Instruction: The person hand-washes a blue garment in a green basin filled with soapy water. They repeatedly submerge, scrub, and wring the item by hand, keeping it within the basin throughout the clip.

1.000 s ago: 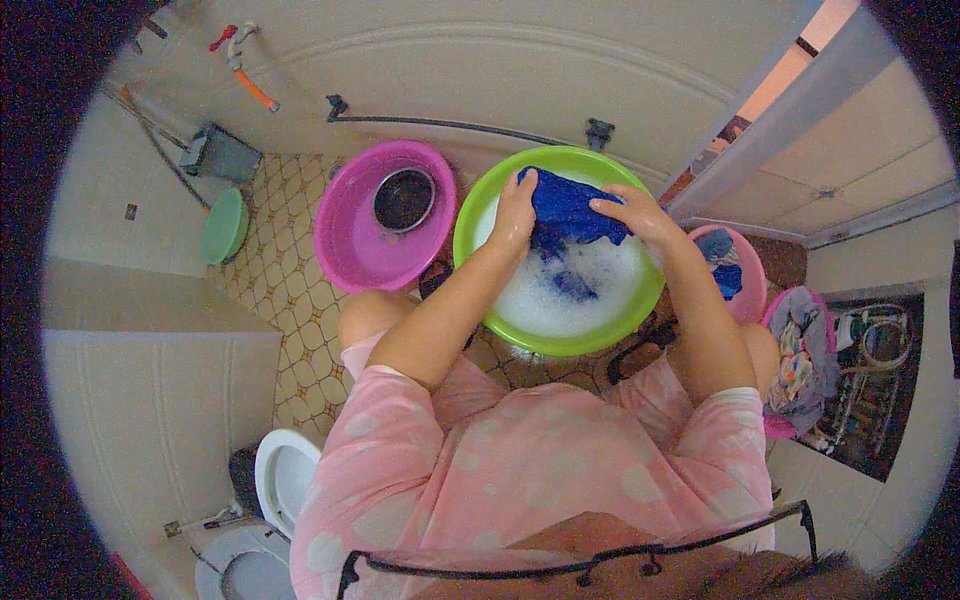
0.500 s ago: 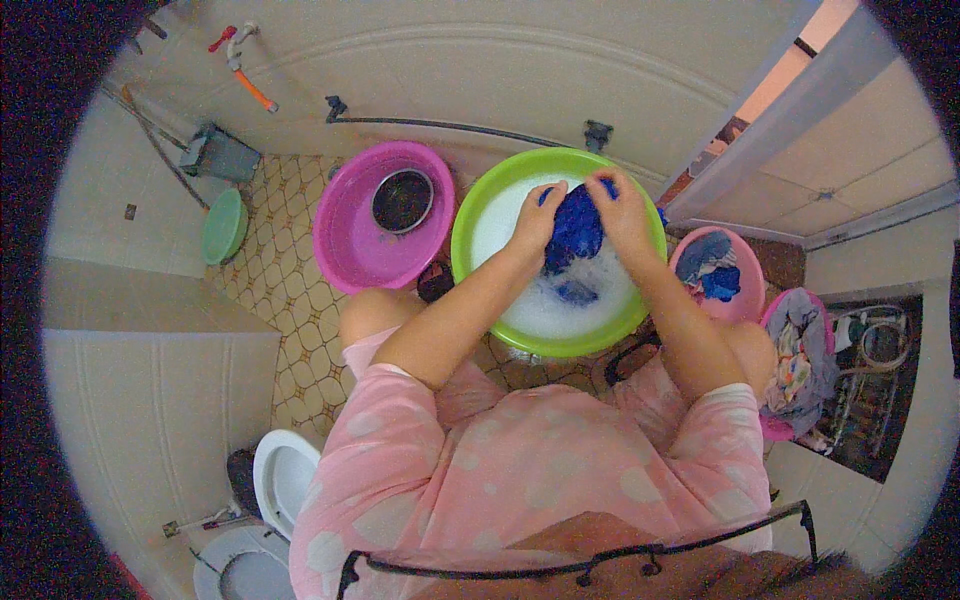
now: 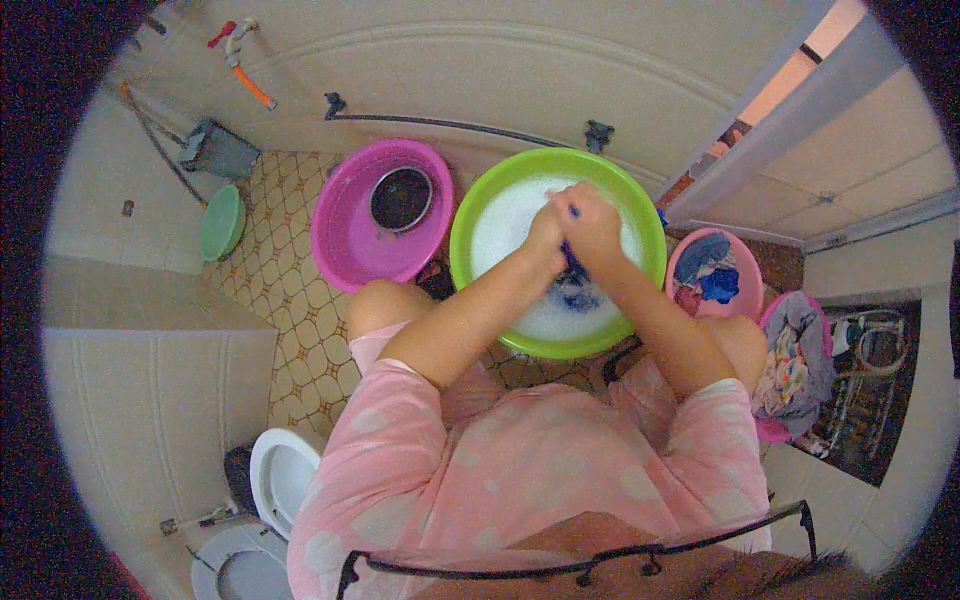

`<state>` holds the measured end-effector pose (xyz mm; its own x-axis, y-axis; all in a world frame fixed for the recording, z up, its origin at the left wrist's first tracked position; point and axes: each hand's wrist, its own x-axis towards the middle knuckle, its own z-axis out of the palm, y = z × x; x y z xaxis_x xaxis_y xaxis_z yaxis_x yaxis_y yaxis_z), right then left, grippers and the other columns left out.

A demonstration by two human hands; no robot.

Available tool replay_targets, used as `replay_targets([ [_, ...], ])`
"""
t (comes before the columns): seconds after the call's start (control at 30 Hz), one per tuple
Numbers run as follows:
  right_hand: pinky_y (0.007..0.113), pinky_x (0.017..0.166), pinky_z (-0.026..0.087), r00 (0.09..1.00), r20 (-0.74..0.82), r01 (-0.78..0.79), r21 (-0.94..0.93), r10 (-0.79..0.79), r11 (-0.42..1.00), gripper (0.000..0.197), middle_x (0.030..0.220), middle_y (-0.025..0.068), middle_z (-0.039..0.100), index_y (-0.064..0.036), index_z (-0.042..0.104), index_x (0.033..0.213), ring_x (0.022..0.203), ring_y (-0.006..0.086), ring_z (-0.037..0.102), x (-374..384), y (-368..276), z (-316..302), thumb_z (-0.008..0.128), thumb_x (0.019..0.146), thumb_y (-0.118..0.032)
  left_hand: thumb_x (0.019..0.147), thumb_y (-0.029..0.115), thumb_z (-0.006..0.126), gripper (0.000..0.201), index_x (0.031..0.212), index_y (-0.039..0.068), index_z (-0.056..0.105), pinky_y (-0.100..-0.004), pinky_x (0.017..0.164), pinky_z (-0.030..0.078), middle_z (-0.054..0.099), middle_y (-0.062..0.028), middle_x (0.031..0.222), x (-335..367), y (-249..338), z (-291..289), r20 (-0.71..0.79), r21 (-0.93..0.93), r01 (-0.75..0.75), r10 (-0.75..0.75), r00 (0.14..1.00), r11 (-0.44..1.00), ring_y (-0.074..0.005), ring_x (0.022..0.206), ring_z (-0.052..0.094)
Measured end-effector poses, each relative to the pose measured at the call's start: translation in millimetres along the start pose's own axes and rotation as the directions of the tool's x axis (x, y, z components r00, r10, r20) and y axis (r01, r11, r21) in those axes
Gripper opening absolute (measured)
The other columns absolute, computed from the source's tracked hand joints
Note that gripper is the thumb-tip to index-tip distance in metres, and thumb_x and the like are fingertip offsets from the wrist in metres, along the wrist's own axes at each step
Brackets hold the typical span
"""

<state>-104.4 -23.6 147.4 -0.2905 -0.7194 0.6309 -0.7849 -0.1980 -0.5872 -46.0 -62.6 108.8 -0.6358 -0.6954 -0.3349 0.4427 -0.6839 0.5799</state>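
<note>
A dark blue cloth (image 3: 574, 282) hangs from my hands into white suds, inside a lime green basin (image 3: 475, 320). My left hand (image 3: 546, 236) is closed on it, pressed against my right hand (image 3: 590, 222), whose fingers are also wrapped round the cloth. A bit of blue shows between the right fingers. Most of the gripped part is hidden by the hands, and the cloth's lower end lies in the foamy water.
Left of the basin stands a magenta tub (image 3: 335, 245) holding a dark round pan (image 3: 402, 199). To the right are a pink basin (image 3: 757, 290) of clothes and a heap of grey laundry (image 3: 800, 350). A toilet (image 3: 283, 475) is at lower left. A tap (image 3: 238, 40) juts from the wall.
My hands have come together from apart, bunching the blue cloth that was spread between them. Less of it shows now.
</note>
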Motion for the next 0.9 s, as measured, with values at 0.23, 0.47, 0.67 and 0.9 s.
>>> replay_targets([
  [0.23,0.042,0.058,0.043,0.982,0.103,-0.144,-0.124,0.157,0.982,0.029,0.076,0.0156,0.055,-0.0054,0.057,0.074,0.067,0.0331,0.055,0.0,25.5,0.7,0.051,0.081,-0.033,0.087,0.029,0.040,0.023,0.100,0.013,0.050,-0.0380,0.079,0.045,0.057,-0.0075,0.096,2.7,-7.6,-13.3,0.042,-0.036,0.089,-0.088,0.995,0.995,-0.0234,0.090,0.054],
  [0.47,0.041,0.056,0.043,0.994,0.082,0.079,-0.058,-0.074,0.995,0.030,0.073,0.0154,0.055,-0.0052,0.054,0.070,0.065,0.0333,0.054,-21.6,-17.6,-0.5,0.053,0.080,-0.034,0.087,0.030,0.042,0.019,0.087,0.014,0.052,-0.0332,0.064,0.046,0.056,-0.0034,0.081,-1.8,-26.1,-5.6,0.427,-0.607,-0.056,0.385,0.819,0.792,-0.0181,0.072,0.055],
  [0.67,0.043,0.057,0.043,0.985,0.143,-0.080,-0.095,0.093,0.992,0.030,0.074,0.0159,0.055,-0.0050,0.054,0.075,0.068,0.0333,0.055,-4.7,15.0,-3.6,0.049,0.082,-0.033,0.087,0.029,0.042,0.019,0.080,0.014,0.051,-0.0306,0.062,0.046,0.055,0.0003,0.073,-27.2,10.5,21.6,0.021,0.068,-0.012,0.010,1.000,0.998,-0.0138,0.065,0.054],
  [0.9,0.041,0.058,0.042,0.992,0.067,0.107,0.038,-0.110,0.993,0.027,0.074,0.0164,0.054,-0.0036,0.054,0.074,0.067,0.0340,0.054,-22.4,-15.3,3.6,0.051,0.081,-0.029,0.088,0.030,0.040,0.023,0.081,0.012,0.052,-0.0317,0.062,0.046,0.055,-0.0019,0.073,-6.6,1.7,-2.6,0.132,-0.041,-0.041,0.046,0.990,0.998,-0.0166,0.067,0.055],
])
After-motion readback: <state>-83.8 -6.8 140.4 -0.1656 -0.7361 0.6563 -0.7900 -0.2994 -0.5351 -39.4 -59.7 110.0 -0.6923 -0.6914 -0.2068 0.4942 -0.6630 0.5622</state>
